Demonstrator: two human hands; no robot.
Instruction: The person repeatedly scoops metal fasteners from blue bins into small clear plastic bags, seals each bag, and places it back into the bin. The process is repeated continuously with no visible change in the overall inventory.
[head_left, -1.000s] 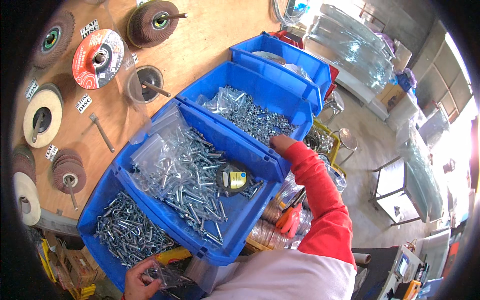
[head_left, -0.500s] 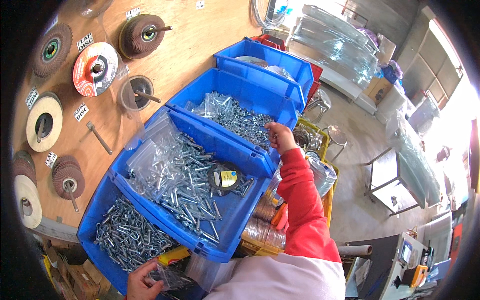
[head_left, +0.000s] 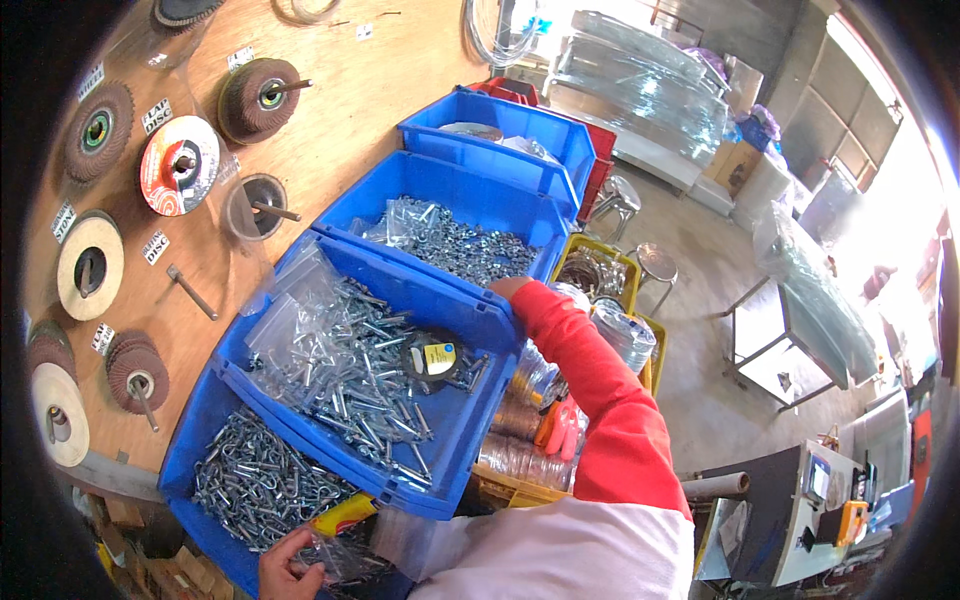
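At the lower edge, my left hand [head_left: 285, 572] pinches a clear plastic bag [head_left: 335, 556] beside the nearest blue bin [head_left: 185, 440], which is heaped with hook-shaped bolts [head_left: 255, 480]. My right hand [head_left: 510, 287] reaches into the near right corner of a farther blue bin [head_left: 350, 205], where small metal nuts or fittings [head_left: 465, 250] lie loose. Its fingers are hidden behind the wrist and the bin wall. Between the hands stands a blue bin [head_left: 480, 420] with long metal bolts [head_left: 370, 380], clear bags [head_left: 300, 320] and a black disc with a yellow label [head_left: 432, 358].
A wooden board [head_left: 350, 110] with abrasive discs [head_left: 180, 165] on pegs rises at the left. Right of the bins are yellow crates [head_left: 580, 242] of coiled wire [head_left: 625, 335] and orange-pink gloves [head_left: 562, 428]. Metal stools [head_left: 655, 262] and a wrapped table [head_left: 780, 345] stand beyond.
My right hand has drawn back toward me and lower, to the bin's near corner, and its fingers no longer show. My left hand stays on the bag. The view has shifted slightly.
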